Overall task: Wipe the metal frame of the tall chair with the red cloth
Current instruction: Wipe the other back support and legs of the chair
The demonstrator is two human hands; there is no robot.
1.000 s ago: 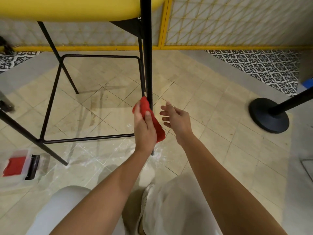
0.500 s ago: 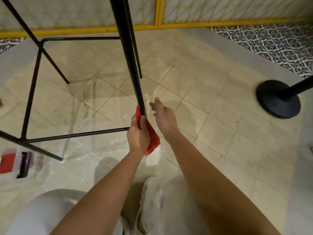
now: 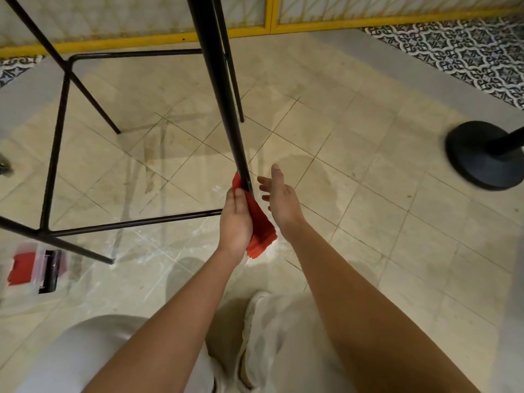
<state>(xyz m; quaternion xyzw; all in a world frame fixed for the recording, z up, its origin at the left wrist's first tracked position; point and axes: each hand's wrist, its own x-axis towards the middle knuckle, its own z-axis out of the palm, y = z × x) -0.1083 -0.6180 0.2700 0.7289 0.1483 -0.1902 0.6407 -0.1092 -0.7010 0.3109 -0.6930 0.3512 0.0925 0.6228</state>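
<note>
The tall chair's black metal frame (image 3: 218, 80) fills the upper left, with a near leg running down to the middle of the view and a footrest bar (image 3: 133, 222) across its lower part. My left hand (image 3: 235, 219) grips the red cloth (image 3: 261, 225) wrapped around the low end of that near leg. The cloth's loose folded end hangs below my palm. My right hand (image 3: 280, 199) hovers just right of the leg with fingers spread, touching nothing.
A black round stanchion base (image 3: 479, 157) stands on the tiled floor at the right. A clear plastic box (image 3: 31, 268) holding something red and a black item lies at the left. A yellow-framed partition (image 3: 269, 26) runs along the back. My knees and shoe are below.
My left hand has slid the red cloth down the chair leg toward the floor. The view has tilted downward, and the yellow seat is out of sight. My right hand stays beside the leg.
</note>
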